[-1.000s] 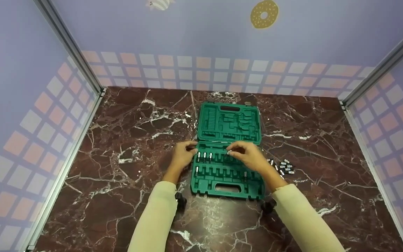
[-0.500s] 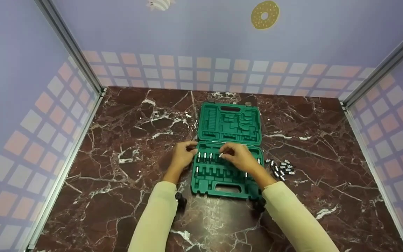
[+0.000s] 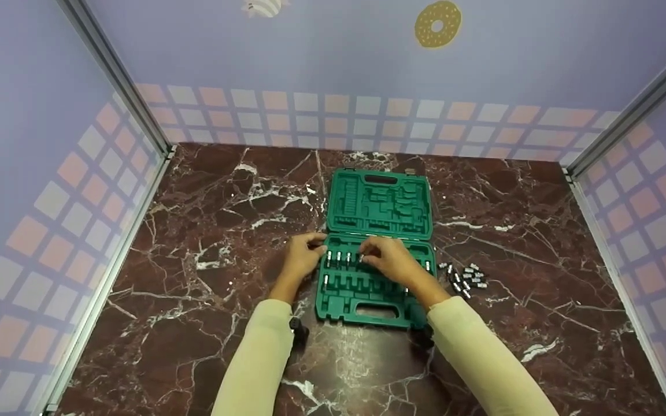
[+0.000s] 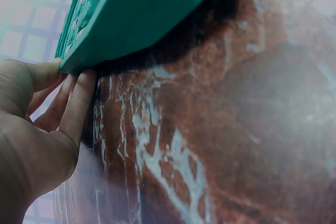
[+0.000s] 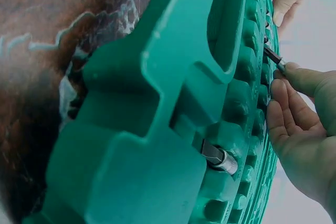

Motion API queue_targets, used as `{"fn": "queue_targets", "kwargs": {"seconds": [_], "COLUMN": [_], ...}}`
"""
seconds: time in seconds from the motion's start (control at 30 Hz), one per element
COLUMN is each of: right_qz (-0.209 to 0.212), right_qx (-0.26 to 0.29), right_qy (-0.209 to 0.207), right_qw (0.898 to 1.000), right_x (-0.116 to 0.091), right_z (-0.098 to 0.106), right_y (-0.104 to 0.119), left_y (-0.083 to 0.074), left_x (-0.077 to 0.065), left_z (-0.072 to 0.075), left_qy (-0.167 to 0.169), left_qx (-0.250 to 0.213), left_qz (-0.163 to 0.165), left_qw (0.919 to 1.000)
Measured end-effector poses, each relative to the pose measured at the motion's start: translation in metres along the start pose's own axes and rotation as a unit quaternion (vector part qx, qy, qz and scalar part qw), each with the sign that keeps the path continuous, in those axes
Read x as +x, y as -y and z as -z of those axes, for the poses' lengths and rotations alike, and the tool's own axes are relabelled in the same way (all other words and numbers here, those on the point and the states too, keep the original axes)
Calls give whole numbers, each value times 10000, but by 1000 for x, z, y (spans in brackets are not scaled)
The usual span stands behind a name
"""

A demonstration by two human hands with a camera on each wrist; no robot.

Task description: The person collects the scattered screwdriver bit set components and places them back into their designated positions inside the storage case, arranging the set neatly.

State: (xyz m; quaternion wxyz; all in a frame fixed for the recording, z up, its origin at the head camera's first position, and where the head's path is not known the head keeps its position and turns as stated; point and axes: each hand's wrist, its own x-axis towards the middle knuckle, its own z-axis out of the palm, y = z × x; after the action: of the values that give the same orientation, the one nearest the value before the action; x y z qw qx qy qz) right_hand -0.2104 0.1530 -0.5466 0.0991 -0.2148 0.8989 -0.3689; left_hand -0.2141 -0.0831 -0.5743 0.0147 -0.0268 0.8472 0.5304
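The green tool case (image 3: pixel 333 305) lies open on the marbled table (image 3: pixel 229 231), loose bit sockets (image 3: pixel 467 277) scattered to its right; a little farther in, the person's right hand (image 3: pixel 392 260) pinches a bit socket (image 5: pixel 274 57) just right of three seated ones (image 3: pixel 339 259), the left hand (image 3: pixel 302 255) grips the case's left edge between thumb and fingers, and beyond stands a lilac wall (image 3: pixel 339 52)

Booth (image 3: pixel 21 144) — patterned walls (image 3: pixel 333 63), metal posts (image 3: pixel 118 75)
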Motion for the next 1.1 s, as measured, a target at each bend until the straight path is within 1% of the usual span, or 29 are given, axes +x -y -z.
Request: {"fn": "queue_targets", "kwargs": {"seconds": [0.17,0.37,0.6,0.73,0.87,1.1], "right_qz": [106,-77,1,-120,-362,-722], "right_qx": [-181,-369,-481,-475,-319,-106], "right_qy": [14,42,-30,-47,-73,-125], "right_qw": [9998,9993,9988,9988,9988,9973], "right_x": [2,4,9,11,13,14], "right_z": [-1,-3,-5,-6,-7,-8], "right_y": [3,6,4,4,5,9], "left_y": [1,1,2,1,1,2], "left_x": [0,0,1,1,0,0], "left_z": [0,-1,-1,-1,-1,-2], "left_qy": [-22,-36,84,50,38,49], "left_qx": [32,12,-43,-21,-31,-53], "left_qz": [-2,-12,77,31,2,61], "left_qw": [10000,10000,9999,10000,10000,10000]}}
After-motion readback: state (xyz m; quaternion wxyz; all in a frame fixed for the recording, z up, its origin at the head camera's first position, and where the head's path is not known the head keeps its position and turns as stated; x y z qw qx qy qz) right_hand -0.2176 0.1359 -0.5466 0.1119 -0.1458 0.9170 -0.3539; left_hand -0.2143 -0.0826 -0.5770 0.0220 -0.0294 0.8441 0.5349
